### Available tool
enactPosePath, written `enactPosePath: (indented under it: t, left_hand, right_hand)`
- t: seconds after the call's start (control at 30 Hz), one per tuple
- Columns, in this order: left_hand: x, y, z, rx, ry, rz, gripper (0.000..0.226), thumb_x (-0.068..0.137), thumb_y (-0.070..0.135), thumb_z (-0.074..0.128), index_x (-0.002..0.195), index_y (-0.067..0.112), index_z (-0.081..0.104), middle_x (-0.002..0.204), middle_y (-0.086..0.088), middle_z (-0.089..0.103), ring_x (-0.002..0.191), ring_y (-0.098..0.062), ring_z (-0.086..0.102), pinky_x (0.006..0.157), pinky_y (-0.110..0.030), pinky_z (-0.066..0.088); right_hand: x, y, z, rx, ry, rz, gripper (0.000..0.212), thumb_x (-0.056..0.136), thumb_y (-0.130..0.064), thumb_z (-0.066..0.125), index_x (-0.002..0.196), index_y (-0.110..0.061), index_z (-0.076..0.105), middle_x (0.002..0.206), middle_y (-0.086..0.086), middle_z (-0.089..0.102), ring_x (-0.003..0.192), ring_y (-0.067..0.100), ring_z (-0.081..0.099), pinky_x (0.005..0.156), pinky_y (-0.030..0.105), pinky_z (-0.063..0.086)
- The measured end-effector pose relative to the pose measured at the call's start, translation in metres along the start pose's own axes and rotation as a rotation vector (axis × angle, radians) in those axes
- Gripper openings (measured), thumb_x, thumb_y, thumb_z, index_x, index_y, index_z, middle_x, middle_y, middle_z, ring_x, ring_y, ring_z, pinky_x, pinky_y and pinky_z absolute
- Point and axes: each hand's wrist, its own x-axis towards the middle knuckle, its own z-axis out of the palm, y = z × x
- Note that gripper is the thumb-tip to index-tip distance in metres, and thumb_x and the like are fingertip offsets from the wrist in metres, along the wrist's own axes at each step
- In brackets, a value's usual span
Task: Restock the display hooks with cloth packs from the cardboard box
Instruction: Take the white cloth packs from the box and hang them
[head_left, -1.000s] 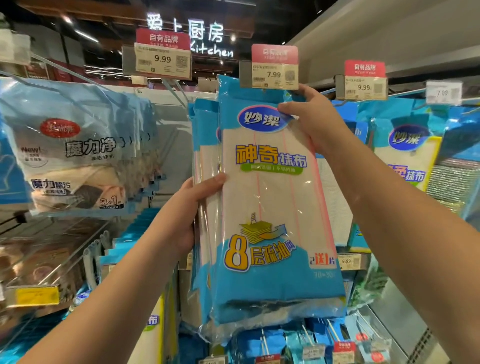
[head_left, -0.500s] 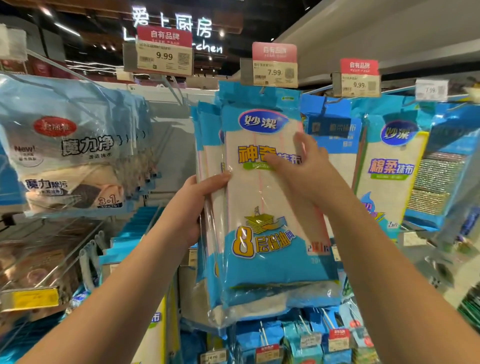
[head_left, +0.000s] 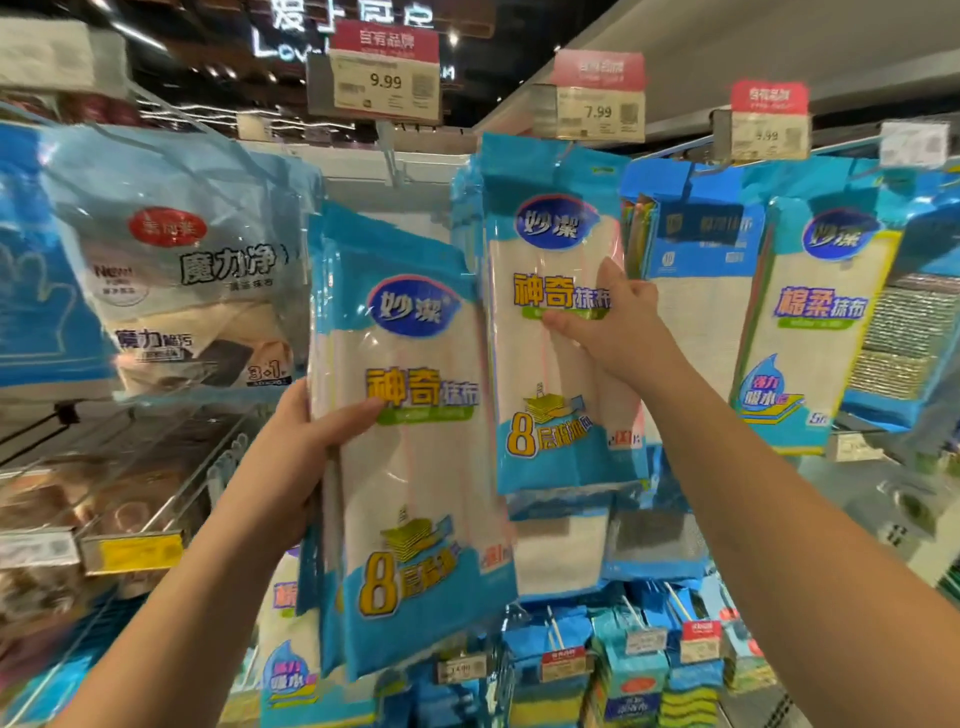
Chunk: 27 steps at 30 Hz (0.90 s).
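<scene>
Two stacks of cloth packs are in play below the 7.99 price tag (head_left: 597, 98). Hung stack (head_left: 550, 332) sits on the hook directly under that tag; the right hand (head_left: 608, 317) lies flat against its face, fingers straight and released, apparently steadying it. Spare packs (head_left: 410, 441) sit lower left of the tag, gripped along their left edge by the left hand (head_left: 306, 447), thumb across the front, evidently held ready for hanging. Cardboard box: not visible.

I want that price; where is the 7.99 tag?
The 7.99 tag sits upper centre-right, above the hanging cloth pack the right hand touches.
</scene>
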Motion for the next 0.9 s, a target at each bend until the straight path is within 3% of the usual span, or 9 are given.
enactPosePath:
  t: [0.13, 0.3, 0.4, 0.73, 0.9]
  left_hand:
    - [-0.016, -0.008, -0.035, 0.022, 0.048, -0.006, 0.071, 0.069, 0.031, 0.081, 0.133, 0.014, 0.054, 0.115, -0.014, 0.073, 0.101, -0.038, 0.072, 0.082, -0.05, 0.059]
    - [-0.028, -0.015, -0.052, -0.02, 0.018, -0.002, 0.068, 0.071, 0.032, 0.079, 0.132, 0.013, 0.056, 0.12, -0.02, 0.07, 0.103, -0.041, 0.07, 0.087, -0.053, 0.057]
    - [-0.03, -0.015, -0.051, -0.046, -0.014, 0.006, 0.055, 0.077, 0.024, 0.071, 0.129, 0.012, 0.058, 0.118, -0.019, 0.071, 0.1, -0.038, 0.071, 0.081, -0.047, 0.061]
    - [-0.025, -0.023, -0.026, -0.122, -0.083, -0.03, 0.056, 0.077, 0.019, 0.068, 0.131, 0.011, 0.054, 0.117, -0.02, 0.071, 0.092, -0.032, 0.073, 0.073, -0.041, 0.063]
    - [-0.024, -0.029, -0.02, -0.112, -0.132, -0.05, 0.076, 0.066, 0.032, 0.08, 0.133, 0.011, 0.052, 0.12, -0.022, 0.069, 0.095, -0.034, 0.072, 0.072, -0.042, 0.062]
  right_hand:
    - [0.021, 0.008, 0.026, -0.059, 0.023, 0.011, 0.102, 0.08, -0.059, 0.072, 0.157, -0.025, 0.014, 0.153, 0.011, 0.016, 0.14, 0.032, 0.032, 0.115, 0.044, 0.032]
    - [0.041, 0.016, 0.054, -0.135, 0.082, 0.022, 0.1, 0.082, -0.055, 0.072, 0.157, -0.021, 0.016, 0.153, 0.015, 0.017, 0.141, 0.037, 0.025, 0.112, 0.05, 0.031]
    - [0.05, 0.015, 0.065, -0.156, 0.099, 0.024, 0.103, 0.083, -0.055, 0.071, 0.158, -0.02, 0.011, 0.152, 0.016, 0.019, 0.139, 0.037, 0.026, 0.111, 0.05, 0.032]
    - [0.048, 0.02, 0.071, -0.179, 0.141, 0.026, 0.097, 0.088, -0.051, 0.066, 0.158, -0.019, 0.007, 0.154, 0.017, 0.018, 0.139, 0.036, 0.026, 0.112, 0.05, 0.03]
    - [0.029, 0.014, 0.053, -0.156, 0.172, -0.015, 0.093, 0.088, -0.051, 0.067, 0.157, -0.018, 0.015, 0.158, 0.015, 0.015, 0.144, 0.034, 0.023, 0.118, 0.047, 0.026]
